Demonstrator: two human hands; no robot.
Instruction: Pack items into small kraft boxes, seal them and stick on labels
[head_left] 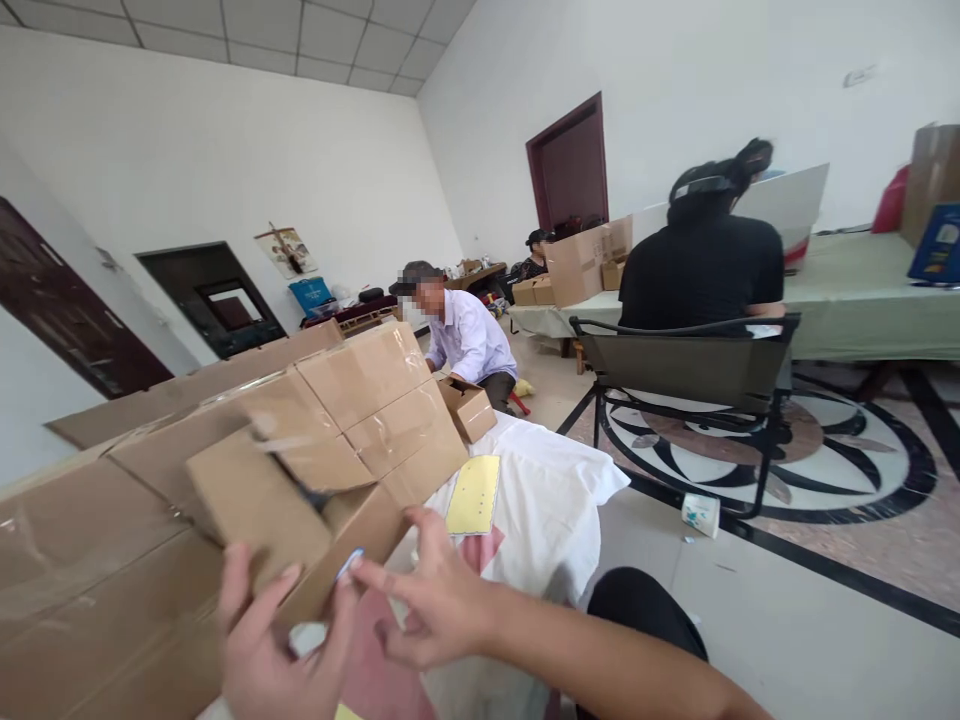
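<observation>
A small brown cardboard box is tilted up in front of me, one flap raised. My left hand grips its near lower edge, thumb on the front side and fingers behind. A small blue-and-white sticker sits on the box's narrow front side. One fingertip of my right hand touches this sticker, while another finger reaches the box's right end. The right hand's fingers are apart. Just beyond lies a yellow sheet with small marks on it, on the white cloth.
Taped cardboard boxes are stacked to the left and behind the held box. A smaller box stands at the cloth's far end, near a seated person. To the right are a folding chair with another person and a paper cup on the floor.
</observation>
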